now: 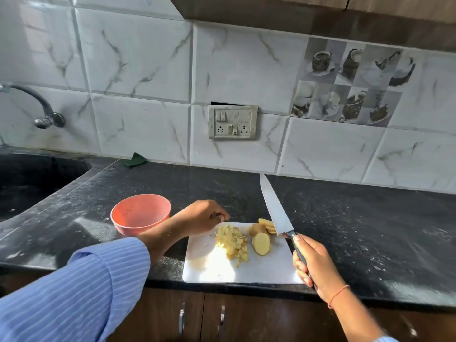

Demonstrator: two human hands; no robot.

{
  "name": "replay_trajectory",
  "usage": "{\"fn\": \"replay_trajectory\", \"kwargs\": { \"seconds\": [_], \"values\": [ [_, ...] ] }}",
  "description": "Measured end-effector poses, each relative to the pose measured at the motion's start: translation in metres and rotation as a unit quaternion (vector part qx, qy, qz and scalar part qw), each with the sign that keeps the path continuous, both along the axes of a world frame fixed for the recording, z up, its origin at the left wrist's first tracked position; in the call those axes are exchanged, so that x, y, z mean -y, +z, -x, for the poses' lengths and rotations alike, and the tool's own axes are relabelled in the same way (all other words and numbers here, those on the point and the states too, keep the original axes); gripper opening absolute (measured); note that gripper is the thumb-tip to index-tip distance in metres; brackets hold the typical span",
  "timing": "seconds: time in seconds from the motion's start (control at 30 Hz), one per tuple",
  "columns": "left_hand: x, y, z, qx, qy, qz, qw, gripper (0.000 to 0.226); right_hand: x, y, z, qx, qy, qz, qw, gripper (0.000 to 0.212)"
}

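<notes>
1. Done: a diced pile (pixel 233 241) lies on the board (pixel 259 270), centre frame.
2. Left to cut: potato half (pixel 261 243) and slices (pixel 267 224), just right.
3. The right hand (pixel 315 265) grips the knife (pixel 275 208), with the blade raised.
4. The left hand (pixel 199 215) curls at the board's upper-left corner. I cannot tell if it pinches anything.

Broad bare worktop (pixel 370 230) is offered right of the cutting board (pixel 266 267) and behind it, up to the tiled wall (pixel 320 149). The left approach is narrowed by the orange bowl (pixel 140 214), set just beside the board's far left corner. Above the board, passage is blocked by the knife (pixel 276 211), held slanting over the potato slices (pixel 267 224) by the right grip (pixel 313 262), and by the left grip (pixel 198 218) at the far edge.
</notes>
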State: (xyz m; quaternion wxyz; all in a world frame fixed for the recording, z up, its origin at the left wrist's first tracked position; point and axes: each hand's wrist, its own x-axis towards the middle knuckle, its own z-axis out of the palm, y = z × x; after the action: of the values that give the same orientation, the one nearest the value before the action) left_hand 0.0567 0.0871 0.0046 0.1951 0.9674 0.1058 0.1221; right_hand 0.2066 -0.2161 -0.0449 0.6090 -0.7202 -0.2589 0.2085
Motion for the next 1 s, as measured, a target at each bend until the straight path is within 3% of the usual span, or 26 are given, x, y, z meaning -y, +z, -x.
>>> {"fn": "replay_trajectory", "kwargs": {
  "seconds": [0.1,0.2,0.33,0.83,1.0],
  "values": [
    [0.013,0.006,-0.016,-0.012,-0.012,-0.010,1.000,0.038,0.001,0.001,0.000,0.006,0.001,-0.005,1.000,0.037],
    [0.037,0.000,-0.033,-0.050,-0.061,-0.095,0.992,0.065,0.002,0.000,-0.001,0.009,-0.005,-0.013,1.000,0.036],
    [0.065,-0.012,-0.047,-0.056,-0.098,-0.156,0.981,0.077,0.003,-0.001,-0.002,0.012,-0.008,-0.027,1.000,0.034],
    [0.077,-0.024,-0.054,0.004,-0.066,-0.151,0.986,0.068,0.005,0.001,-0.001,-0.005,-0.004,-0.056,0.998,0.034],
    [0.081,-0.029,-0.054,0.030,-0.041,-0.045,0.998,0.040,0.005,0.004,0.001,-0.013,-0.009,-0.051,0.999,0.034]
  ]
}}
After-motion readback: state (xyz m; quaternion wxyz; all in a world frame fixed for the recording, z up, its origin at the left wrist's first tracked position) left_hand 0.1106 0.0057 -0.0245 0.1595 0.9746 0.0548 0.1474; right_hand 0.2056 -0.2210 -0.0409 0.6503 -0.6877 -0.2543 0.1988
